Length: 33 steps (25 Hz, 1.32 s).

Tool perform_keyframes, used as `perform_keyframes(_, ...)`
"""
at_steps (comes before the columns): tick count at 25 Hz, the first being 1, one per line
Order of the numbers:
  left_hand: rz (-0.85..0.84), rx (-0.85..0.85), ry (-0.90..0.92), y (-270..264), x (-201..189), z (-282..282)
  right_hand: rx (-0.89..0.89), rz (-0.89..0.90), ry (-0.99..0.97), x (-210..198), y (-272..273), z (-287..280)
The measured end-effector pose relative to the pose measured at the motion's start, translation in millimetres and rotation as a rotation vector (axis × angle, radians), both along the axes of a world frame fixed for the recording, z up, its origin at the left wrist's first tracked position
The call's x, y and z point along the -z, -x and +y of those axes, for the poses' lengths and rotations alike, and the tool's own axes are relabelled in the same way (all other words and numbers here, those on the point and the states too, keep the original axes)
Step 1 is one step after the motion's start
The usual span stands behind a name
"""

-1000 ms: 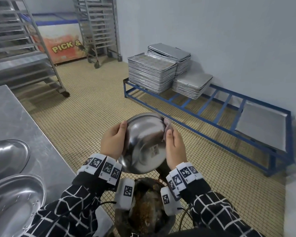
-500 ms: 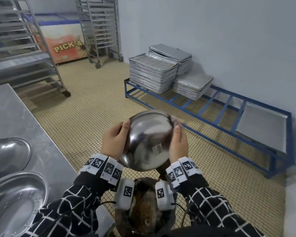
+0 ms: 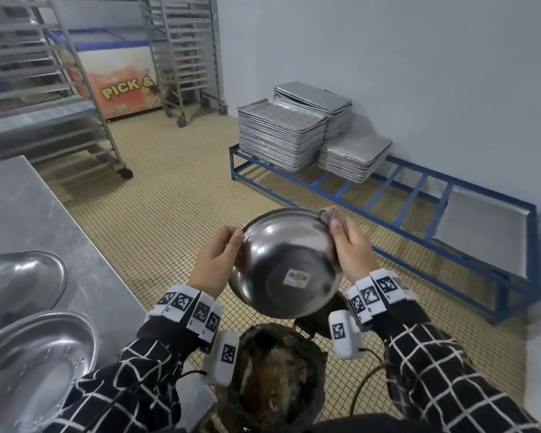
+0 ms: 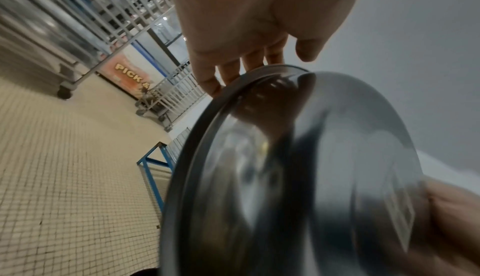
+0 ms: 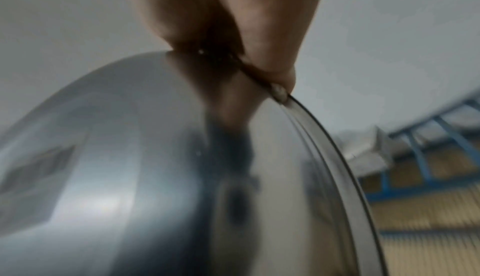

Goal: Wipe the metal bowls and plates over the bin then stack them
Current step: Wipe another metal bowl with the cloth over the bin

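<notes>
Chest freezer (image 3: 119, 85), lettered "PICK &". Steel table (image 3: 28, 214) bearing two metal plates (image 3: 28, 364). Black-lined bin (image 3: 275, 376), brown waste inside. Metal bowl (image 3: 289, 264), barcode sticker on its base, tilted above the bin; left hand (image 3: 214, 260) grips the rim, right hand (image 3: 350, 251) pinches a cloth (image 3: 330, 215) over the opposite rim.

Steel counter (image 3: 28, 214) running along left edge. Wheeled tray rack (image 3: 44, 73) standing behind it; second wheeled rack (image 3: 185, 51) sitting further back nr grey wall (image 3: 388, 57). Chest freezer (image 3: 119, 85) showing orange front w/ "PICK &" lettering, sitting betw. the 2 racks. Low blue frame (image 3: 403, 189) lying along wall on tan tiled floor (image 3: 169, 198). Three stacks of baking trays (image 3: 281, 132) resting on frame's far end, touching each other. Single flat tray (image 3: 481, 229) lying on near end, well apart from stacks.
</notes>
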<state>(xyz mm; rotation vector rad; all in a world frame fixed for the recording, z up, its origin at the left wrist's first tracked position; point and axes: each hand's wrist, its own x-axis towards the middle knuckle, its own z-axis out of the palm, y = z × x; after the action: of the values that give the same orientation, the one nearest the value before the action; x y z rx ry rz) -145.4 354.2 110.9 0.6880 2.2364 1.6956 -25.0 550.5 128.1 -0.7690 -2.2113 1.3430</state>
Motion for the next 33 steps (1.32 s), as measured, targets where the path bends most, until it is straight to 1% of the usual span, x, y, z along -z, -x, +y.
perform_keyframes(1,0.013,0.038,0.012,-2,-3,1,-0.088,-0.076,-0.163,-5,4,2)
perform_keyframes(2,0.018,0.071,0.024,-4,-7,3,-0.168,-0.109,-0.309,-12,8,2)
perform_keyframes(3,0.020,0.097,0.039,-7,-10,5,-0.234,-0.116,-0.415,-15,13,1)
perform_keyframes(5,0.012,0.099,0.056,-9,-13,8,-0.303,-0.053,-0.487,-14,20,-6)
perform_keyframes(6,-0.005,0.074,0.054,-10,-14,8,-0.283,0.000,-0.486,-11,23,-10)
perform_keyframes(7,-0.025,0.043,0.050,-12,-16,8,-0.226,0.067,-0.468,-10,24,-17)
perform_keyframes(9,-0.056,-0.003,0.033,-13,-16,8,-0.050,0.174,-0.418,-4,21,-32)
perform_keyframes(10,-0.061,-0.021,0.026,-14,-16,8,0.018,0.210,-0.426,-2,18,-42)
perform_keyframes(11,-0.067,-0.038,0.023,-14,-17,8,0.058,0.231,-0.493,1,16,-52)
perform_keyframes(12,-0.075,-0.051,0.020,-13,-16,8,0.066,0.224,-0.607,7,14,-62)
perform_keyframes(14,-0.071,-0.051,0.014,-11,-17,10,0.025,0.164,-0.806,18,13,-78)
perform_keyframes(15,-0.061,-0.051,0.011,-11,-18,10,-0.003,0.130,-0.834,22,14,-81)
perform_keyframes(17,-0.055,-0.050,-0.002,-11,-20,11,0.003,0.102,-0.766,24,17,-75)
perform_keyframes(18,-0.069,-0.057,-0.014,-11,-21,11,0.032,0.113,-0.670,23,19,-69)
perform_keyframes(19,-0.087,-0.066,-0.025,-11,-23,11,0.071,0.132,-0.522,23,18,-61)
perform_keyframes(21,-0.112,-0.082,-0.039,-12,-24,9,0.145,0.134,-0.150,28,14,-44)
perform_keyframes(22,-0.110,-0.084,-0.044,-11,-24,9,0.157,0.123,-0.037,33,10,-38)
perform_keyframes(23,-0.101,-0.088,-0.044,-10,-23,9,0.151,0.125,-0.012,37,4,-37)
perform_keyframes(24,-0.091,-0.093,-0.039,-10,-23,8,0.131,0.147,-0.044,40,-1,-40)
perform_keyframes(26,-0.080,-0.102,-0.024,-8,-21,9,0.076,0.193,-0.186,39,-4,-52)
perform_keyframes(28,-0.055,-0.084,0.010,-11,-21,12,0.016,0.217,-0.397,36,1,-64)
perform_keyframes(29,-0.041,-0.066,0.026,-14,-22,14,0.003,0.216,-0.511,34,6,-68)
perform_keyframes(30,-0.036,-0.048,0.026,-16,-22,16,0.014,0.211,-0.583,30,10,-70)
perform_keyframes(31,-0.039,-0.034,0.015,-17,-22,17,0.043,0.206,-0.596,26,13,-71)
perform_keyframes(32,-0.045,-0.031,-0.002,-18,-23,17,0.080,0.197,-0.550,20,15,-69)
perform_keyframes(33,-0.057,-0.027,-0.022,-19,-25,15,0.116,0.187,-0.458,14,14,-65)
